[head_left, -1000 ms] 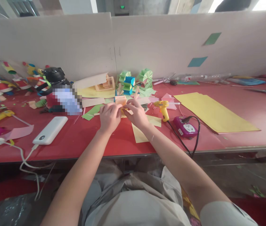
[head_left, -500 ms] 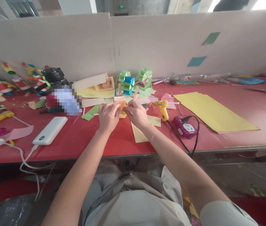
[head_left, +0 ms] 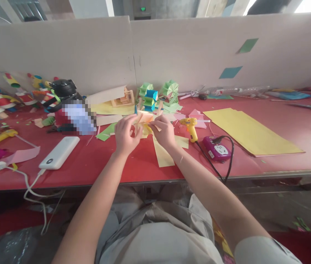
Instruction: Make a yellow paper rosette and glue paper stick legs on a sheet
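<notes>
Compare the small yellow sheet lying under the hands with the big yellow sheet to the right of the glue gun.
The small yellow sheet is a narrow piece, partly hidden by the right hand; the big yellow sheet is far larger and lies uncovered. The small one lies close to the table's near edge in front of the person; the big one stretches off to the right, past the glue gun. Both are yellow paper lying flat on the red table.

The hands, left [head_left: 126,135] and right [head_left: 164,132], meet over the table's [head_left: 282,146] middle, a folded paper piece [head_left: 144,123] between them. A glue gun [head_left: 190,127] and socket [head_left: 217,148] lie right of them; a power bank [head_left: 59,152] lies left, near the front edge.
</notes>
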A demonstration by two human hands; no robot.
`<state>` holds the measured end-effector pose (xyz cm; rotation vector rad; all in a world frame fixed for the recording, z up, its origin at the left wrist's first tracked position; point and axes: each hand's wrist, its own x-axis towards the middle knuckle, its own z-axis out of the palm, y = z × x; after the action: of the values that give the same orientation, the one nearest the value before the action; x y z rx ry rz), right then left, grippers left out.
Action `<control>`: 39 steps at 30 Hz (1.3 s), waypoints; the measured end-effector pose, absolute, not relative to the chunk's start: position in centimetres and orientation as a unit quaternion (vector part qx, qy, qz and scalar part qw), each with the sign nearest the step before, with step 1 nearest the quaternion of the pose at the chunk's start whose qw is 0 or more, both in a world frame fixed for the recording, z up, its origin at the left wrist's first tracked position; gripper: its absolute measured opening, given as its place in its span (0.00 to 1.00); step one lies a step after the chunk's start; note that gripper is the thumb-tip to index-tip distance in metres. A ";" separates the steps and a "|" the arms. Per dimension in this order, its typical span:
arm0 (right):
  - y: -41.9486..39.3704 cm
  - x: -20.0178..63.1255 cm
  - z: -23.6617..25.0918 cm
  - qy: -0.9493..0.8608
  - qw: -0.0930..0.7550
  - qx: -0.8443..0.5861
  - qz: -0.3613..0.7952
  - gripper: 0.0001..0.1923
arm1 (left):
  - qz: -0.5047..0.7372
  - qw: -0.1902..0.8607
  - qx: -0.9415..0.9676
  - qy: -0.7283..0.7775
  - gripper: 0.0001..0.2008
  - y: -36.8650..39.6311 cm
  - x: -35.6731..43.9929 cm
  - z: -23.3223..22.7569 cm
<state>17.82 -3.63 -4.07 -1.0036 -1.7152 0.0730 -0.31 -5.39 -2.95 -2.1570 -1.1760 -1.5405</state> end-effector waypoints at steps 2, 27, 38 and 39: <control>-3.4 18.4 -3.9 -0.680 0.588 -0.427 0.099 0.06 | -0.582 0.058 -0.679 -0.443 0.13 -4.7 -1.3 -3.2; -3.4 19.4 -4.3 -0.702 0.553 -0.398 0.206 0.08 | -0.543 -0.140 -0.685 -0.465 0.09 -4.1 -3.4 -3.4; -3.5 19.4 -4.5 -0.702 0.553 -0.385 0.230 0.08 | -0.544 -0.086 -0.679 -0.485 0.10 -3.9 -3.7 -3.7; -3.5 19.4 -4.5 -0.700 0.554 -0.384 0.237 0.08 | -0.544 -0.082 -0.678 -0.487 0.10 -3.9 -3.8 -3.8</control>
<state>19.37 -3.52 -4.55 -0.9071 -1.6538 0.5596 -3.77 -3.86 -3.76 -2.2495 -1.6156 -1.8051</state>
